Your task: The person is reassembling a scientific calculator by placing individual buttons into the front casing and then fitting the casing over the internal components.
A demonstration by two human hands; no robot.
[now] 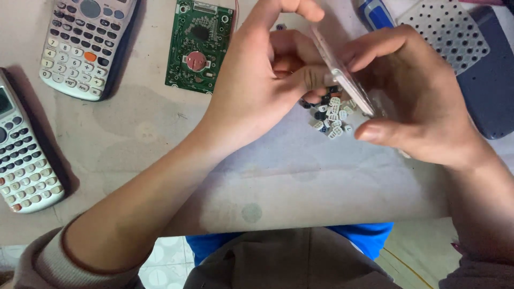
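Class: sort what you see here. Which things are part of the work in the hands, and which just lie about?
In hand:
left hand
right hand
clear plate, held by both
loose keys under it

Lying about:
two calculators
circuit board
rubber keypad
dark case
blue part

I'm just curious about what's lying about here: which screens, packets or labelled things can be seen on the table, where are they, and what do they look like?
Calculator: top left, grey, tilted, only its key rows show.
Second calculator: left edge, grey, a strip of its pale display shows.
Clear plastic piece: flat, held between left hand and right hand, above a pile of small keys.
No signs or packets in view.
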